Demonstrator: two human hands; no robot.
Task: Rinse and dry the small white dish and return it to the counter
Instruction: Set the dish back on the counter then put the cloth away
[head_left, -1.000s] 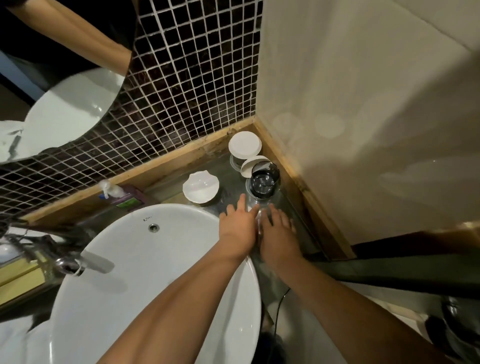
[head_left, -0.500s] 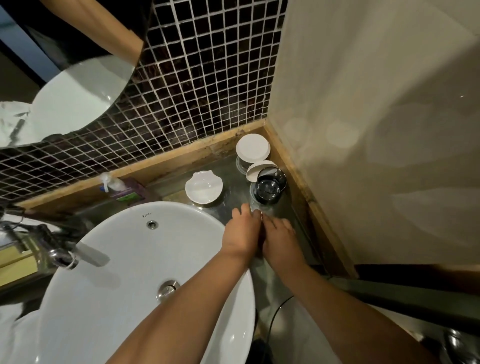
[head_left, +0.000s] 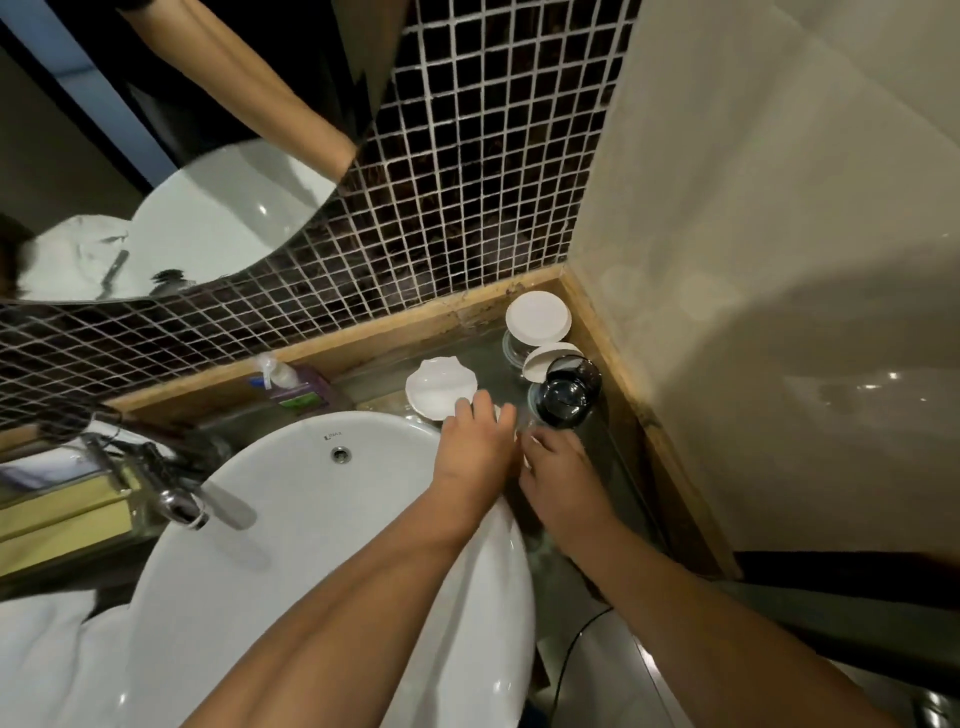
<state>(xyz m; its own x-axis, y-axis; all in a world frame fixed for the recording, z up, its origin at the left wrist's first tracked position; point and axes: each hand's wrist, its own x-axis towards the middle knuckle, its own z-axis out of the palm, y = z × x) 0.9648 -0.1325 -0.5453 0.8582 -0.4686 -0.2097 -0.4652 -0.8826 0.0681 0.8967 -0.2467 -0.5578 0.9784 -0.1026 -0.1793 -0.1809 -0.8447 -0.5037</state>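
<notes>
The small white shell-shaped dish (head_left: 436, 384) stands on the wet counter behind the basin, empty. My left hand (head_left: 475, 447) lies palm down with its fingers apart, and the fingertips reach the dish's front rim. My right hand (head_left: 558, 470) is just to its right, fingers curled near the foot of a dark glass (head_left: 566, 397). Slivers of something white (head_left: 500, 413) show between the two hands. I cannot tell what it is or which hand holds it.
A white round basin (head_left: 311, 519) with a chrome tap (head_left: 182, 501) fills the lower left. Two lidded glass jars (head_left: 537, 319) stand in the back corner, and a soap bottle (head_left: 291, 387) lies by the tiled wall. A wooden ledge borders the counter.
Both hands have shifted a little left and back, from in front of the dark glass toward the shell dish. The left fingertips now reach its rim.
</notes>
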